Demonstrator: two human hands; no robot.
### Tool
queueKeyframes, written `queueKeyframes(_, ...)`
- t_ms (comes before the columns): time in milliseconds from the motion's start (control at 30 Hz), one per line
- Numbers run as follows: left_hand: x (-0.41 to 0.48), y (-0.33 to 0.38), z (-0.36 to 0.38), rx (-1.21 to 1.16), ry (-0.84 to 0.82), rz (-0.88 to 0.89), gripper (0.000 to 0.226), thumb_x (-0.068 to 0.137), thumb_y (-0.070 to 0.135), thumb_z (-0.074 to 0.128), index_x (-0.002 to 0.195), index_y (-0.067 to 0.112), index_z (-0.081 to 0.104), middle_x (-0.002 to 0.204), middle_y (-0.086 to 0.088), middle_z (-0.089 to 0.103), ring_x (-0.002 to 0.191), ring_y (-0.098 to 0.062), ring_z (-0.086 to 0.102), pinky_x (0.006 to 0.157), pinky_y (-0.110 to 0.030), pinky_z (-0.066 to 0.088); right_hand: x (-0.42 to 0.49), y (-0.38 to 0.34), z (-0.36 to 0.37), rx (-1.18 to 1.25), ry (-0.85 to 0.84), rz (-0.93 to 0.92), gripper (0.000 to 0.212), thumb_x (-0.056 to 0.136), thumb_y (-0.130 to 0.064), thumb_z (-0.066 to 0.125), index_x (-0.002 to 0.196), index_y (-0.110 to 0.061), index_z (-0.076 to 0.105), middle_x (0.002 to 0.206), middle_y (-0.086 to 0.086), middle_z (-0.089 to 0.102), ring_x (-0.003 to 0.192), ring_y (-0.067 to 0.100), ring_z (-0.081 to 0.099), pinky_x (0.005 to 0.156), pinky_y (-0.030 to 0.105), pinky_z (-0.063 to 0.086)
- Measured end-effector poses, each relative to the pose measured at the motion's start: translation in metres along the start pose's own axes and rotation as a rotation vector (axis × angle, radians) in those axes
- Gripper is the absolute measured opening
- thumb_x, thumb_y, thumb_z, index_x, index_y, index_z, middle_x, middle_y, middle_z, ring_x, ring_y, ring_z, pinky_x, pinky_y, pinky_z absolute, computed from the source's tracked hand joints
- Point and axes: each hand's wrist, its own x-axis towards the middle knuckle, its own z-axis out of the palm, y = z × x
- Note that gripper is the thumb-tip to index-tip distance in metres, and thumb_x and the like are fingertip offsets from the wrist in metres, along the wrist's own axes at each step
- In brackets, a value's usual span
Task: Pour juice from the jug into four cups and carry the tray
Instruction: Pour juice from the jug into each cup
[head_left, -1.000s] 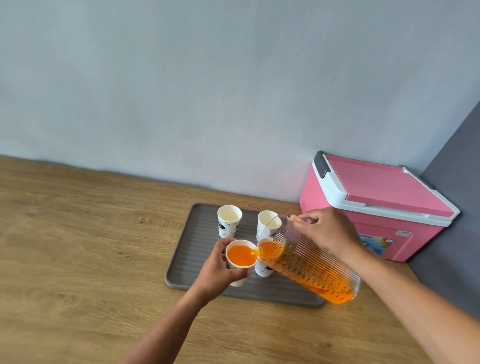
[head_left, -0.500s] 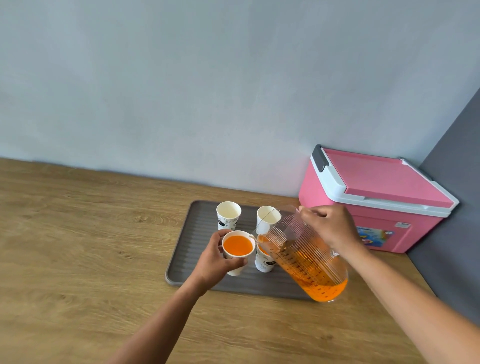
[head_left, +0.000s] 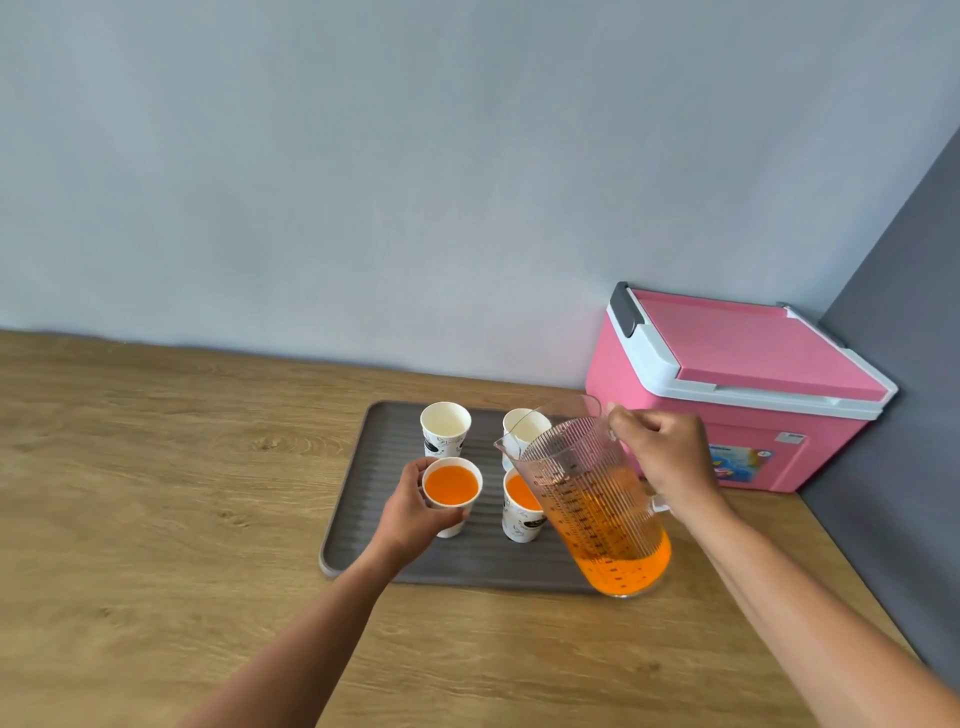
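The jug (head_left: 589, 499) is gripped at its handle by the right hand (head_left: 667, 457), near upright, spout leftward; a cup (head_left: 451, 487) is gripped by the left hand (head_left: 409, 513).

One tray (head_left: 363, 499); two filled cups (head_left: 451, 486) toward its six o'clock edge, two empty cups (head_left: 445, 422) toward twelve; one jug (head_left: 597, 509); one cooler (head_left: 737, 395).

Back wall (head_left: 415, 156): plain pale blue-grey, softly and evenly lit. It meets a darker grey side wall (head_left: 893, 374) at a corner on the right. Bench (head_left: 156, 519): light brown wood grain, running up to both walls. A pink cooler (head_left: 727, 415) with white rim, dark grey latch and closed lid stands on the bench in that corner, close to both walls.
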Motion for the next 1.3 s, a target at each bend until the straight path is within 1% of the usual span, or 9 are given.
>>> queueKeyframes(233,0.008,-0.009,0.002,-0.007,-0.019,-0.003,0.077,0.065,0.021,0.088,0.126,0.029,0.042,0.114,0.011,0.059,0.106,-0.009,0.059,0.086,-0.024,0.046,0.004,0.001,-0.005,-0.021,0.025,0.007,0.05,0.09,-0.034,0.066,0.041,-0.033,0.063,0.032,-0.009,0.032,0.046,0.017,0.032,0.054,0.032,0.028)
queueKeyframes(367,0.011,-0.009,-0.004,0.006,-0.137,-0.017,0.093,0.063,0.02,0.089,0.136,0.031,0.033,0.122,0.005,0.056,0.114,-0.014,0.056,0.094,-0.03,0.046,0.01,0.004,-0.006,0.014,0.041,-0.005,0.044,0.09,-0.03,0.067,0.048,-0.021,0.064,0.032,-0.01,0.033,0.038,0.006,0.028,0.054,0.03,0.026)
queueKeyframes(433,0.014,-0.004,-0.012,-0.014,-0.163,-0.018,0.097,0.061,0.03,0.09,0.139,0.031,0.031,0.123,0.006,0.053,0.114,-0.011,0.053,0.093,-0.03,0.045,0.014,0.003,-0.006,0.003,0.044,-0.014,0.047,0.09,-0.03,0.067,0.045,-0.016,0.061,0.033,-0.009,0.031,0.038,0.007,0.029,0.055,0.031,0.027)
queueKeyframes(567,0.028,0.008,-0.026,-0.099,0.143,-0.01,0.082,0.058,0.066,0.077,0.126,0.031,0.048,0.12,0.0,0.056,0.112,-0.016,0.056,0.094,-0.036,0.049,0.017,-0.005,-0.007,-0.045,0.034,0.002,0.055,0.092,-0.027,0.066,0.038,-0.025,0.055,0.029,-0.012,0.035,0.042,0.013,0.032,0.054,0.028,0.027)
queueKeyframes(667,0.052,0.012,-0.029,-0.031,0.211,-0.033,0.083,0.063,0.055,0.082,0.132,0.026,0.046,0.13,-0.003,0.052,0.118,-0.018,0.051,0.098,-0.039,0.046,0.018,-0.01,-0.005,-0.051,0.034,0.002,0.057,0.092,-0.026,0.066,0.037,-0.03,0.055,0.028,-0.016,0.039,0.044,0.012,0.036,0.054,0.028,0.029)
queueKeyframes(767,0.078,0.016,-0.026,0.032,0.133,-0.077,0.102,0.06,0.046,0.088,0.144,0.025,0.034,0.147,-0.006,0.04,0.132,-0.023,0.042,0.107,-0.044,0.039,0.022,-0.014,-0.002,-0.044,0.022,0.015,0.047,0.092,-0.028,0.065,0.046,-0.029,0.057,0.029,-0.016,0.041,0.045,0.013,0.039,0.057,0.029,0.032)
queueKeyframes(867,0.096,0.015,-0.022,0.035,0.049,-0.121,0.113,0.057,0.039,0.091,0.148,0.023,0.025,0.152,-0.009,0.033,0.137,-0.029,0.036,0.109,-0.049,0.034,0.025,-0.013,0.0,-0.05,0.02,0.018,0.046,0.091,-0.032,0.065,0.046,-0.027,0.058,0.031,-0.014,0.042,0.047,0.014,0.042,0.058,0.03,0.034)
queueKeyframes(1033,0.113,0.011,-0.02,0.045,-0.02,-0.1,0.112,0.055,0.029,0.093,0.145,0.022,0.028,0.142,-0.004,0.044,0.125,-0.026,0.046,0.104,-0.045,0.041,0.03,-0.013,0.004,-0.05,0.03,0.033,0.048,0.091,-0.034,0.065,0.044,-0.028,0.06,0.033,-0.016,0.047,0.049,0.012,0.046,0.058,0.029,0.036)
queueKeyframes(1300,0.121,0.01,-0.008,0.071,-0.042,-0.045,0.087,0.061,0.018,0.09,0.132,0.023,0.04,0.121,-0.003,0.05,0.111,-0.023,0.05,0.084,-0.035,0.044,0.045,-0.014,0.0,-0.085,0.022,0.055,0.05,0.089,-0.038,0.066,0.04,-0.032,0.062,0.033,-0.015,0.046,0.048,0.014,0.045,0.059,0.031,0.037)
